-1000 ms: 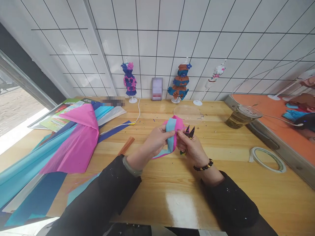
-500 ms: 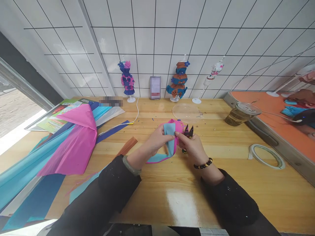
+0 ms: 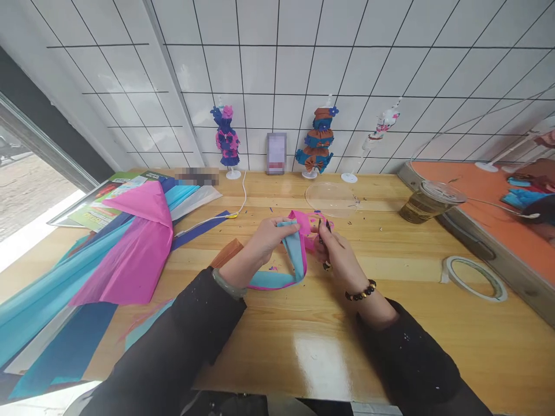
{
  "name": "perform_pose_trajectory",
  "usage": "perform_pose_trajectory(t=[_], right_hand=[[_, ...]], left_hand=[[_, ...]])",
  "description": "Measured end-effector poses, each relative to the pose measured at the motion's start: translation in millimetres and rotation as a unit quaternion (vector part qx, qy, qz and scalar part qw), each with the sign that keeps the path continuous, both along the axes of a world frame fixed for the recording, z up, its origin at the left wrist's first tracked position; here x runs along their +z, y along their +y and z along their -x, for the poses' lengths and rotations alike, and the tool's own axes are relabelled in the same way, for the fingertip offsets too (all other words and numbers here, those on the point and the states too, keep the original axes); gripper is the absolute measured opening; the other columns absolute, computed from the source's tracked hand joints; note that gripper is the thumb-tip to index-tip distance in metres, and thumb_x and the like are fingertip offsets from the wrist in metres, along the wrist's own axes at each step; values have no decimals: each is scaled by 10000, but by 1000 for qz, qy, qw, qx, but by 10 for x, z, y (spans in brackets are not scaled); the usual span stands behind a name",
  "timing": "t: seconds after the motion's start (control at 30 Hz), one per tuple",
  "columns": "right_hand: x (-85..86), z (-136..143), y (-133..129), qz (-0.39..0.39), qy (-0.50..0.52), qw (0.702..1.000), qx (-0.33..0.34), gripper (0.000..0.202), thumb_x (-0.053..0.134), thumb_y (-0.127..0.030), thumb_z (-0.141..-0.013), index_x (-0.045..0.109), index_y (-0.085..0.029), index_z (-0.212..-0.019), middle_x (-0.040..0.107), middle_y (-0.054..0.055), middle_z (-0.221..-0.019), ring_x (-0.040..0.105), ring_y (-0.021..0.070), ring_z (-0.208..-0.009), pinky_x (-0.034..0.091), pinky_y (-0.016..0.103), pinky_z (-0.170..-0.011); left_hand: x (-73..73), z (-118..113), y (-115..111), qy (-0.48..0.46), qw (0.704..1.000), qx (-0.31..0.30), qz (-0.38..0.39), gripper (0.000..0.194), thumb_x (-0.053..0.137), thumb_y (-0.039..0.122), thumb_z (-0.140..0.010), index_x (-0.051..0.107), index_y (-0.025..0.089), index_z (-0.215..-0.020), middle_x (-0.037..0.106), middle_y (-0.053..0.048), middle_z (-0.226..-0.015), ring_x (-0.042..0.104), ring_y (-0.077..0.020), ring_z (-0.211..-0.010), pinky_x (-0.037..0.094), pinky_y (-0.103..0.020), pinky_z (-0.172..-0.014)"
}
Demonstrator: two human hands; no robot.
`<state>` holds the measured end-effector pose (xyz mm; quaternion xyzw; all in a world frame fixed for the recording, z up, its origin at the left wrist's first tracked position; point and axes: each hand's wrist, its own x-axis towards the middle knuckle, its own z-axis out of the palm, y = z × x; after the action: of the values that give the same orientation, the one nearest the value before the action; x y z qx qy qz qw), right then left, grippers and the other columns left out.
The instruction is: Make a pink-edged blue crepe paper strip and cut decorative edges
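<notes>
My left hand (image 3: 271, 240) is closed over one end of a two-layered strip (image 3: 277, 279), light blue inside and pink along its edge. The strip looks like thin cloth or crepe paper and curves down in a loop over the table. Its pink end (image 3: 304, 222) sticks up between my two hands. In my right hand (image 3: 337, 252) is a pair of small dark thread snips (image 3: 321, 232), points upward, close to that pink end. More pink material (image 3: 321, 218) shows just behind, partly hidden by the fingers.
Pink sheet (image 3: 150, 248) and blue sheets (image 3: 82, 254) lie at left, with a brown strip (image 3: 226, 253) nearer. Dressed stands (image 3: 226, 138), a phone (image 3: 276, 153) and a clear disc (image 3: 332, 199) are at the back. A lidded cup (image 3: 427, 205) and tape roll (image 3: 477, 278) sit right.
The snips' blades have turned upright and nearer together, beside the pink end. My left hand has shifted slightly left, and the blue flap it held up is folded down. The view has shifted slightly.
</notes>
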<state>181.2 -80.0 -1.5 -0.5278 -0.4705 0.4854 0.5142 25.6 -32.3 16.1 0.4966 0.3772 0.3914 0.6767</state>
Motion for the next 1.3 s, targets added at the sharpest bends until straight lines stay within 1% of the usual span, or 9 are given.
perform_pose_trajectory(t=[0.1,0.23,0.4,0.5,0.6,0.8,0.97,1.1,1.3], right_hand=[[-7,-19,4,42,61,997,31,487,354,-644,-775,546,-210,-885,409,-44,-551,335,83,-404,264,232,-387],[-13,9,-38,62,29,994,83,425,414,-597,-777,537,-191,-763,457,-25,-605,407,87,-470,321,236,-436],[5,82,-95,45,-4,989,142,392,410,-551,-811,487,-186,-690,462,-26,-585,426,90,-504,346,229,-479],[29,106,-112,36,-30,989,138,381,401,-531,-827,468,-188,-677,476,-25,-567,431,90,-499,345,226,-479],[47,116,-123,37,-47,989,134,390,389,-540,-828,456,-192,-666,471,-30,-548,422,90,-481,335,223,-461],[43,134,-146,32,-85,986,139,404,346,-535,-850,459,-199,-656,484,-27,-534,444,102,-480,358,230,-476],[61,155,-159,11,-83,987,136,395,312,-525,-866,466,-211,-680,471,-41,-497,425,105,-443,358,234,-468],[86,169,-172,-18,-113,985,126,425,288,-495,-886,443,-215,-607,447,-42,-442,426,108,-429,379,241,-504],[38,185,-175,-19,-146,987,60,414,290,-519,-875,430,-225,-619,455,-37,-462,435,129,-457,380,269,-536]], left_hand=[[-17,33,72,-22,999,5,28,236,712,302,-618,632,105,-721,599,-18,-634,522,-85,-561,404,-231,-600],[-23,88,151,-12,998,37,58,208,722,270,-606,627,110,-700,609,-21,-628,534,-84,-546,410,-228,-579],[60,150,159,25,997,52,41,173,700,249,-635,620,115,-709,593,-8,-618,508,-60,-519,348,-186,-488],[115,168,144,17,999,28,41,160,707,179,-608,611,116,-720,581,8,-613,488,-45,-504,316,-173,-460],[130,167,142,23,999,17,38,203,720,135,-576,615,117,-749,584,11,-618,500,-50,-510,335,-175,-466],[93,130,131,9,999,12,47,216,709,113,-599,613,107,-792,616,-21,-665,559,-82,-559,425,-212,-543],[84,89,96,1,999,5,51,213,688,88,-627,604,105,-821,622,-31,-680,567,-83,-557,445,-220,-557],[47,60,79,-9,999,-7,50,214,693,103,-628,609,109,-824,622,-31,-691,562,-78,-547,454,-223,-561],[-5,4,49,-14,999,2,39,192,693,112,-625,600,122,-793,596,-2,-663,539,-57,-526,433,-194,-531]])
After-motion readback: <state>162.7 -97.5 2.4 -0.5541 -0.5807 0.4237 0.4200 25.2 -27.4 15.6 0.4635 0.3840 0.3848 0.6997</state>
